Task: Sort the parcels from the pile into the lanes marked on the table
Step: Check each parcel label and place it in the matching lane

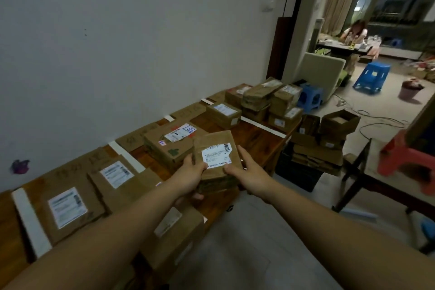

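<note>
Both hands hold one small brown cardboard parcel (214, 140) with a white label over the near edge of the wooden table (256, 139): left hand (190, 172) clamps its left side, right hand (247, 173) its right, thumbs on top. It looks light and stiff, so side grips suit. Bare wood lies between the large labelled brown box (164, 148) and a white tape strip (263, 127)

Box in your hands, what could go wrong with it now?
1. The parcel is held at its sides by the left hand and right hand, near the edge of the table. If a grip slips, it may drop to the floor.
2. Its label looks torn and is blurred here, so the lane could be misjudged.
3. The lane straight ahead already holds a big parcel. Set on top, this one might slide off.
</note>
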A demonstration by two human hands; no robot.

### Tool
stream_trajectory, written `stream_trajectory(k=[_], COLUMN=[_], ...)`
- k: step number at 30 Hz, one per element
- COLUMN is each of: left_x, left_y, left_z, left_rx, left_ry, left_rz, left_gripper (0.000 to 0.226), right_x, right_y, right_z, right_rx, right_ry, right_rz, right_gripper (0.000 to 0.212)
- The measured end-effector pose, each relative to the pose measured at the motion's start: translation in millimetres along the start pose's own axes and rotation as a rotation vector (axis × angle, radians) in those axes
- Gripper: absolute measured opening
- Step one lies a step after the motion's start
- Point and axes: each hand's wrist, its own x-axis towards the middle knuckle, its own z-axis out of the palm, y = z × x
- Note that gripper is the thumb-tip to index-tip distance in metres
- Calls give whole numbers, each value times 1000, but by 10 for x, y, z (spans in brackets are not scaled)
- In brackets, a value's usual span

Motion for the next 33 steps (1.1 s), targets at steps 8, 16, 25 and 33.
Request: stream_trajectory(k=[8,16,25,33], left_x=[714,1653,2400,3119], left_y=[180,742,1025,925], left_z=[134,592,873,496], left_rx=[-37,-31,80,297], left_ry=[81,266,238,324], left_rz=[-101,-34,82,137], left_gripper=[53,54,81,89], right_x=[898,1831,2860,3819], right_y=[106,74,164,213], right_z=[-383,-1249,-1855,-1660], right_rx=[-106,-476,-897,-1085], right_ry=[-136,-197,-293,-315], right_rz=[6,-230,-354,-443], right_gripper=[75,106,81,78])
